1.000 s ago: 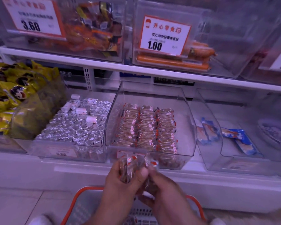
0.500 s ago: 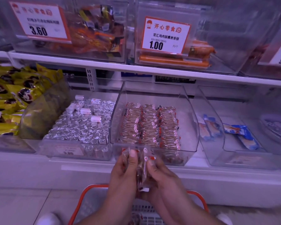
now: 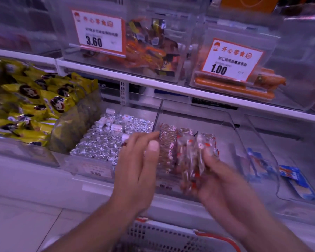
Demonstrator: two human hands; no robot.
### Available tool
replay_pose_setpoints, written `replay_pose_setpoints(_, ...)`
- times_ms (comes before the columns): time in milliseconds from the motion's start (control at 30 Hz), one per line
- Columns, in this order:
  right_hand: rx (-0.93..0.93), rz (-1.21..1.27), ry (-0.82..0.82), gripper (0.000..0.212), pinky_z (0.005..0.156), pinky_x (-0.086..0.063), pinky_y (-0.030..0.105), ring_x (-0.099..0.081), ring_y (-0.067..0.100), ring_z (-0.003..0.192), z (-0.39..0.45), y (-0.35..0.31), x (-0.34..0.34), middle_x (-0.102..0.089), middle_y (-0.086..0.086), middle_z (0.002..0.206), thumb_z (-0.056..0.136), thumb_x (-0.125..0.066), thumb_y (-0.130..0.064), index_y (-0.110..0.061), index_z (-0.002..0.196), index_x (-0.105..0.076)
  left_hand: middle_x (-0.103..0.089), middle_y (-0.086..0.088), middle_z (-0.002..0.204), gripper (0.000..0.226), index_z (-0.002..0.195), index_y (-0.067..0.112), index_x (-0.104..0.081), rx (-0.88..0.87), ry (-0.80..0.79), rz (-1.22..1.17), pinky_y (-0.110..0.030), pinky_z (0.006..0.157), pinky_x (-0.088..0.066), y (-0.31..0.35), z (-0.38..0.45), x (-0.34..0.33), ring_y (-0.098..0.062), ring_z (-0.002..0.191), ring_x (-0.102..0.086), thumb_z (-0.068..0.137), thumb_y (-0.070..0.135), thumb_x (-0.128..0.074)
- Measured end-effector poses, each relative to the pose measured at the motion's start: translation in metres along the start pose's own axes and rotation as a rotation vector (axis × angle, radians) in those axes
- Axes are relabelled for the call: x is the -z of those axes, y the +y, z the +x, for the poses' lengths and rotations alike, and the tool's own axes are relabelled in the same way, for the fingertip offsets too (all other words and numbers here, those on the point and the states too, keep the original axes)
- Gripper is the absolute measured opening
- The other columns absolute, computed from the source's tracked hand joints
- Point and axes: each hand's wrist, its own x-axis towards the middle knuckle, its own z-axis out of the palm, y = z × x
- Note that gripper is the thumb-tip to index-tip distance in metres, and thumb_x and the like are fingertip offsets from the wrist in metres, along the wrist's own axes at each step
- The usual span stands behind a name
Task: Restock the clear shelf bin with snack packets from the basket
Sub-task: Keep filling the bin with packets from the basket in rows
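A clear shelf bin (image 3: 231,131) on the lower shelf holds rows of clear snack packets (image 3: 168,140) with red and white print. My right hand (image 3: 218,180) grips a bunch of the same packets (image 3: 191,160) in front of the bin's front edge. My left hand (image 3: 136,166) is beside them on the left, fingers straight, holding nothing. A white basket with an orange rim (image 3: 171,235) sits below, between my forearms.
Left of the target bin is a bin of silver foil sweets (image 3: 105,142), then yellow packets (image 3: 31,106). To the right stands a bin with blue packets (image 3: 295,179). The upper shelf carries bins with price cards 3.60 (image 3: 98,33) and 1.00 (image 3: 229,60).
Both hands rose from above the basket to the bin's front. My left hand has let go of the packet bunch and moved left; my right hand keeps the bunch. The view has shifted.
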Motion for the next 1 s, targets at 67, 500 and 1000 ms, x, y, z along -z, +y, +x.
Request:
replay_pose_setpoints(67, 0.070, -0.305, 0.225, 0.040, 0.078, -0.051, 0.038, -0.067, 0.024, 0.096, 0.045, -0.016, 0.015, -0.072, 0.012, 0.114, 0.088, -0.067, -0.040, -0.017, 0.120, -0.067, -0.053, 0.012, 0.127, 0.043, 0.130, 0.033, -0.054, 0.026, -0.009, 0.134, -0.045, 0.099, -0.045, -0.018, 0.022, 0.006, -0.010, 0.120, -0.050, 0.099, 0.054, -0.034)
replay_pose_setpoints(500, 0.086, -1.715, 0.112, 0.042, 0.102, -0.043, 0.042, -0.056, 0.032, 0.112, 0.235, 0.024, 0.095, -0.063, 0.017, 0.111, 0.083, -0.073, -0.036, -0.013, 0.116, -0.064, -0.065, 0.015, 0.117, 0.045, 0.135, 0.039, -0.045, 0.103, -0.343, 0.229, -0.035, 0.086, -0.053, -0.074, 0.042, -0.007, -0.008, 0.102, -0.065, 0.091, 0.039, -0.055)
replay_pose_setpoints(1000, 0.290, -1.697, 0.435, 0.043, 0.103, -0.041, 0.046, -0.043, 0.038, 0.125, 0.223, 0.041, 0.086, -0.053, 0.018, 0.131, 0.089, -0.064, -0.033, -0.012, 0.127, -0.058, -0.059, 0.015, 0.124, 0.049, 0.137, 0.042, -0.038, 0.083, -0.319, 0.318, -0.037, 0.086, -0.052, -0.062, 0.032, -0.009, -0.012, 0.102, -0.065, 0.091, 0.035, -0.054)
